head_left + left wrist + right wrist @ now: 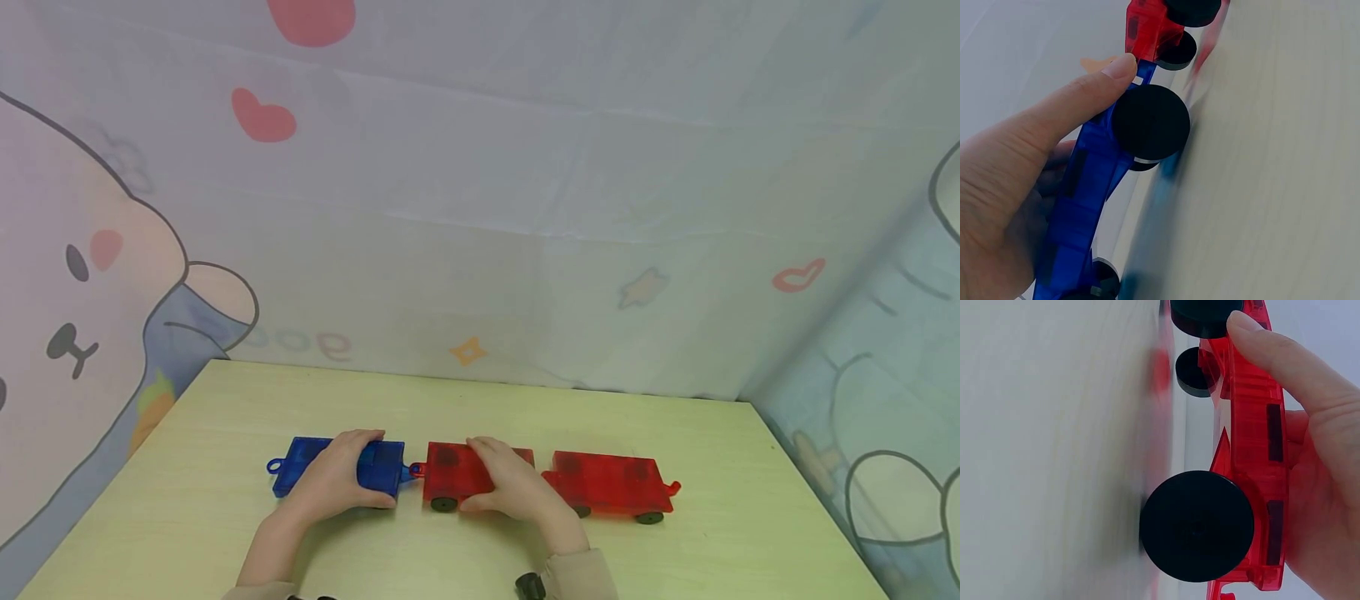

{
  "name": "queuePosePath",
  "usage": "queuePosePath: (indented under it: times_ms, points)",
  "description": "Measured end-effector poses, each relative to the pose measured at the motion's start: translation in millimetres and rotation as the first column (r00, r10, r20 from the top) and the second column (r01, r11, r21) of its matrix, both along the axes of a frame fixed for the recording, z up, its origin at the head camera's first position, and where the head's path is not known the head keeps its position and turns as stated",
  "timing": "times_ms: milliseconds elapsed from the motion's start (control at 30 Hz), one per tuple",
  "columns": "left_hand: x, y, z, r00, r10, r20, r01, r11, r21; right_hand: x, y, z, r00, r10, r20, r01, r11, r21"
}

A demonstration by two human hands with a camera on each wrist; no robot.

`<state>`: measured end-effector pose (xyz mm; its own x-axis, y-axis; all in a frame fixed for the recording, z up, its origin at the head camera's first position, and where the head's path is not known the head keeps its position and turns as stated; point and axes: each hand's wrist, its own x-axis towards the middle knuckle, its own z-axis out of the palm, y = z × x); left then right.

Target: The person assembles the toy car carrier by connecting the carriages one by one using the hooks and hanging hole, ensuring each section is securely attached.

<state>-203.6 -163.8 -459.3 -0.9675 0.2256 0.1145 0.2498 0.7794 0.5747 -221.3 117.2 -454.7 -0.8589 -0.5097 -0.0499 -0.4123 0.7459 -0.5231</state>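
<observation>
My left hand grips a translucent blue toy train car, thumb along its near side and fingers over the far side. The left wrist view shows the blue car's black wheel near the thumb tip. My right hand holds a red toy train car in the middle of the row, thumb on its near side. Between the hands, the blue car's hook meets the red car's ring. A second red car lies just right of the right hand; its joint with the middle car is partly hidden.
The cars are in a row across a pale wooden table. Behind it hangs a printed cloth with hearts and a cartoon bear, meeting the table's back edge. Another cloth side borders the right.
</observation>
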Motion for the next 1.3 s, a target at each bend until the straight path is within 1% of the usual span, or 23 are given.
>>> queuePosePath:
  times_ms: [433, 700, 900, 1300]
  points:
    - [0.4, -1.1, 2.2, 1.000, -0.004, 0.004, 0.004, 1.000, 0.002, -1.1, -1.4, -1.1, 1.000, 0.000, 0.003, 0.000, 1.000, 0.002]
    - [-0.9, -2.4, 0.9, 1.000, 0.003, 0.007, -0.003, 1.000, -0.002, -1.6, -2.5, -0.1, 1.000, 0.006, -0.003, -0.006, 1.000, 0.009]
    - [-0.8, -3.6, -0.2, 1.000, 0.001, 0.013, -0.001, 1.000, -0.001, -1.9, -3.1, -1.9, 1.000, 0.005, 0.009, -0.005, 1.000, 0.000]
    - [-1.1, -3.6, 1.4, 1.000, 0.004, 0.016, -0.003, 1.000, -0.016, -4.0, -5.8, -3.5, 1.000, 0.010, -0.017, -0.009, 0.999, 0.038]
